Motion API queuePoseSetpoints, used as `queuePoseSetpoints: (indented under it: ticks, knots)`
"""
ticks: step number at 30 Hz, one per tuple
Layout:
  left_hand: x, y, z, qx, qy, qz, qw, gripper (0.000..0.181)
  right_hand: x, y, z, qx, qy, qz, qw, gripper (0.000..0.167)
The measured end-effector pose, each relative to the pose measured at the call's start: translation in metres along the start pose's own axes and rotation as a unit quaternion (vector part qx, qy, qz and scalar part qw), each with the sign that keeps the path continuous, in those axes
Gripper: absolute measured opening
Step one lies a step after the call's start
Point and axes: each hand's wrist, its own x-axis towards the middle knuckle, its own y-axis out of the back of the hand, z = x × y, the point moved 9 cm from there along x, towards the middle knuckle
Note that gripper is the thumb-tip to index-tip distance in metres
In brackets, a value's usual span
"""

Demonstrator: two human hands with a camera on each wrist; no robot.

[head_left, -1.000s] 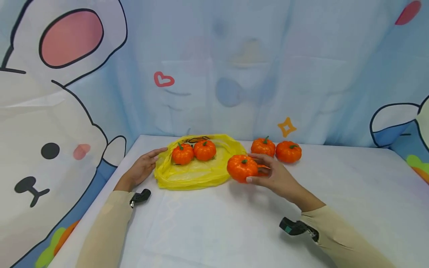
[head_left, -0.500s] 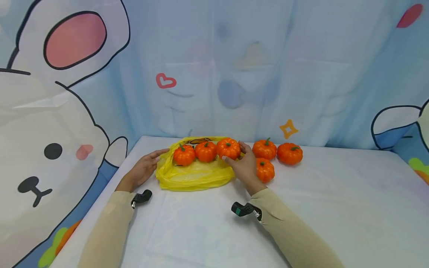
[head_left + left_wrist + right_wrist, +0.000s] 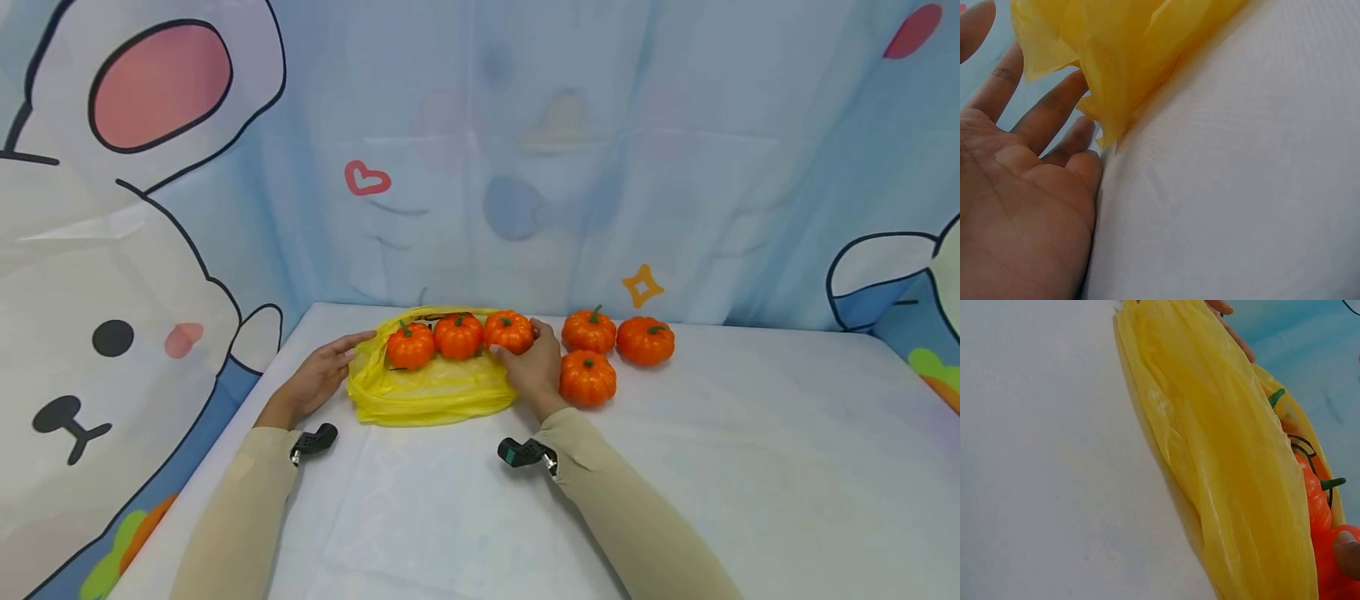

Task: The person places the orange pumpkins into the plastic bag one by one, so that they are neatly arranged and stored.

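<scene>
A yellow plastic bag (image 3: 435,400) lies spread on the table with three small orange pumpkins in a row on it. My right hand (image 3: 538,367) grips the rightmost pumpkin (image 3: 508,332), thumb in front and fingers around its right side. In the right wrist view my thumb (image 3: 1349,553) presses on that pumpkin. The middle pumpkin (image 3: 458,336) and the left pumpkin (image 3: 410,346) sit beside it. At the bag's left edge my left hand (image 3: 318,377) stays with fingers extended, and in the left wrist view its fingers (image 3: 1054,109) are against the bag's side.
Right of the bag stand three more pumpkins: one at the back (image 3: 589,332), one farther right (image 3: 646,341) and one in front (image 3: 587,379). The white table (image 3: 420,508) ends at a printed curtain (image 3: 675,167) behind.
My right hand has carried a pumpkin leftward and set it on the bag beside the other two, uncovering the front pumpkin at the right. The left hand has barely moved.
</scene>
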Motion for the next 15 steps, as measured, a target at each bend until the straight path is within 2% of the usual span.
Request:
queuePoseSetpoints:
  ticks: [9, 15]
  knots:
    - [0.0017, 0.0003, 0.0007, 0.024, -0.005, 0.002, 0.9997, 0.048, 0.0015, -0.0052, 0.0002, -0.060, 0.000, -0.012, 0.9981, 0.082]
    - [0.0010, 0.0005, -0.0011, 0.017, 0.000, 0.008, 0.9998, 0.047, -0.0023, -0.0087, -0.0040, -0.075, -0.003, -0.031, 0.9967, 0.087]
